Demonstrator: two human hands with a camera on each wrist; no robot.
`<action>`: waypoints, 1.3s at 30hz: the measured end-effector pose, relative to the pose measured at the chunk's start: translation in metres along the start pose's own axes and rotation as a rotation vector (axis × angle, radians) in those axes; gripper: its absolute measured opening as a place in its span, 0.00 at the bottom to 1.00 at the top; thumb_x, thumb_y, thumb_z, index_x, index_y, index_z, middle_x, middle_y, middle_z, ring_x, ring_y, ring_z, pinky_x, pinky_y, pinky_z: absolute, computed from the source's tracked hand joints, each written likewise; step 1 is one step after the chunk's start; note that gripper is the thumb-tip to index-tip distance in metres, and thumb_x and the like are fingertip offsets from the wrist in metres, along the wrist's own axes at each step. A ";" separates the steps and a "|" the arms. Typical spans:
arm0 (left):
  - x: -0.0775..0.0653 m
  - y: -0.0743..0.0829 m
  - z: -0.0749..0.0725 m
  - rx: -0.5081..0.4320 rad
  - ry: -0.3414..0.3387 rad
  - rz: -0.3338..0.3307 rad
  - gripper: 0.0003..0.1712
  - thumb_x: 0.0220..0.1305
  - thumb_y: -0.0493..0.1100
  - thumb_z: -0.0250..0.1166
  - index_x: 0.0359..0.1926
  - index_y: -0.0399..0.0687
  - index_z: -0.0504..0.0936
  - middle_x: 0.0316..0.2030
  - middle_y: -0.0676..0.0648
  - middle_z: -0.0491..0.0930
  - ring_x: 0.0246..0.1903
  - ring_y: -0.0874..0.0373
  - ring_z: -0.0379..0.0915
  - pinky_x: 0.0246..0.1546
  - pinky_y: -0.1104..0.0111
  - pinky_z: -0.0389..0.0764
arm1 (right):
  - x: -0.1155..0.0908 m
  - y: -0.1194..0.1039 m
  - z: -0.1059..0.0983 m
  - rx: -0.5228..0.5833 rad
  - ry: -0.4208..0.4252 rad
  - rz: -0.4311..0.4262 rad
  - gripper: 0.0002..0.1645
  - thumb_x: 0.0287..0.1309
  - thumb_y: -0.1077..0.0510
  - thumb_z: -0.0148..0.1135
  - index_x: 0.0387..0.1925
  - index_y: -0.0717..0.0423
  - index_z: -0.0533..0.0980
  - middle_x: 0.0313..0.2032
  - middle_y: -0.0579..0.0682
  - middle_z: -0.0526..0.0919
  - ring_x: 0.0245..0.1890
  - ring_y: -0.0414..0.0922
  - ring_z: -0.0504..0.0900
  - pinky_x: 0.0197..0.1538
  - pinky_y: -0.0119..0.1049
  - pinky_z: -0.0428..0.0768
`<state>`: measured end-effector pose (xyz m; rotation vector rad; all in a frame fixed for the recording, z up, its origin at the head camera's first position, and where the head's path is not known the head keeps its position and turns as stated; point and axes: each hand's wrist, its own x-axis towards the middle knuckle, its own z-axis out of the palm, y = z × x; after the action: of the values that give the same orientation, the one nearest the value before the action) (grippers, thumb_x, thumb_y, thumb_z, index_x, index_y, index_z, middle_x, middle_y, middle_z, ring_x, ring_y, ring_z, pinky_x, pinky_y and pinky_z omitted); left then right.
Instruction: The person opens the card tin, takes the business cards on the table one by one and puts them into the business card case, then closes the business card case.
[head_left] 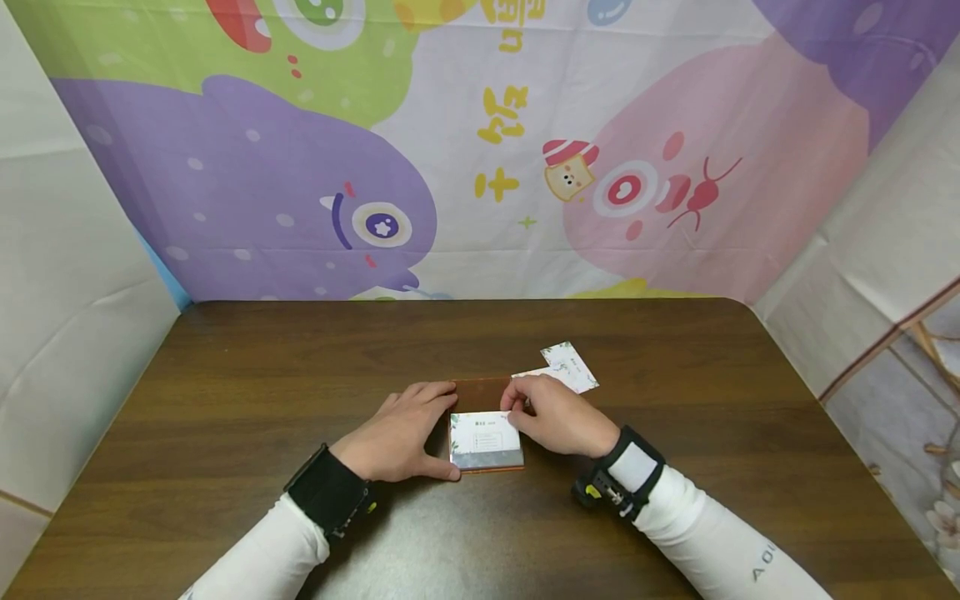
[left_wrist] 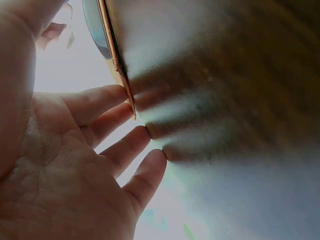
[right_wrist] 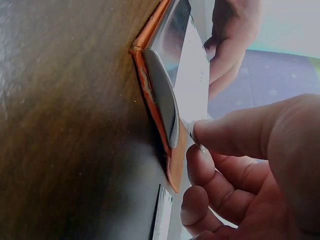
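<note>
On the brown counter (head_left: 300, 350), your spread left hand (head_left: 401, 429) braced the brown holder (head_left: 482, 394), seemingly against sliding; your right hand (head_left: 566, 415) pinched the white card (head_left: 480, 427)'s corner, probably for control.

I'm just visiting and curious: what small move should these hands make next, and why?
I'd guess the right hand should slide the white card out of the grey pocket: it pinches the card's corner, the lower part seems tucked in, the left hand touches the brown case, perhaps steadying it, and loose cards lie on the table.
</note>
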<state>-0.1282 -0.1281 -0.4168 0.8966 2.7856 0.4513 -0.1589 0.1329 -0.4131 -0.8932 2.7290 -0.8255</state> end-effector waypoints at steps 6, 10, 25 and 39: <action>-0.001 -0.001 0.000 -0.006 0.000 0.003 0.59 0.50 0.72 0.70 0.73 0.40 0.65 0.74 0.45 0.56 0.71 0.46 0.52 0.63 0.45 0.59 | -0.001 0.001 0.001 0.006 -0.023 0.009 0.05 0.62 0.61 0.60 0.36 0.47 0.79 0.29 0.39 0.77 0.31 0.38 0.74 0.38 0.34 0.74; -0.001 0.000 0.001 -0.008 -0.002 0.001 0.59 0.50 0.72 0.70 0.73 0.40 0.65 0.74 0.45 0.56 0.71 0.46 0.52 0.64 0.45 0.59 | -0.002 0.000 0.002 0.002 -0.036 0.003 0.05 0.62 0.60 0.59 0.36 0.46 0.78 0.30 0.38 0.77 0.32 0.38 0.74 0.39 0.34 0.74; -0.001 0.000 0.002 -0.008 0.005 -0.005 0.60 0.49 0.72 0.71 0.73 0.40 0.65 0.74 0.45 0.57 0.71 0.46 0.53 0.63 0.46 0.60 | -0.005 0.000 0.003 -0.038 -0.070 -0.032 0.05 0.60 0.59 0.61 0.35 0.45 0.79 0.29 0.37 0.75 0.33 0.38 0.74 0.37 0.34 0.74; 0.001 -0.002 0.002 0.005 0.017 0.007 0.60 0.48 0.72 0.70 0.73 0.39 0.65 0.74 0.45 0.57 0.70 0.46 0.53 0.63 0.46 0.60 | -0.005 0.001 0.003 -0.074 -0.063 -0.055 0.04 0.61 0.58 0.62 0.35 0.45 0.81 0.30 0.37 0.75 0.34 0.40 0.74 0.39 0.34 0.73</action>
<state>-0.1292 -0.1283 -0.4191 0.9084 2.8012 0.4547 -0.1546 0.1354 -0.4165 -0.9952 2.7077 -0.6970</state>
